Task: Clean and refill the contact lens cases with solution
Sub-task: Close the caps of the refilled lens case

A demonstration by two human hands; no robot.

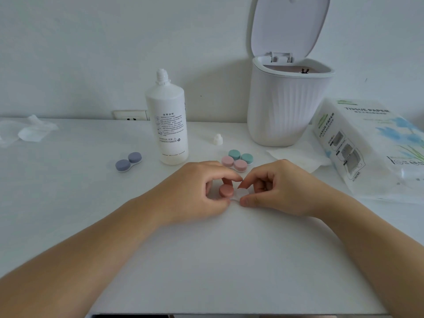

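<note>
Fingers (231, 177) of both hands pinch the lens case (227, 191).

Left hand (202, 187): fingers curled, pinching, forearm stretched forward.
Right hand (270, 187): fingers curled, pinching, fingertips near left's.

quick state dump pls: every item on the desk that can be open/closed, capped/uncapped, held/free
solution bottle: upright, uncapped
bottle cap: off, standing on desk
bin: lid up
terracotta lens case: held in both hands, left well capped, right well looks uncapped
purple lens case: capped, free
pink lens case: capped, free
green lens case: capped, free
tissue pack: lying flat, opening not visible
left hand: gripping case
right hand: gripping case
</note>
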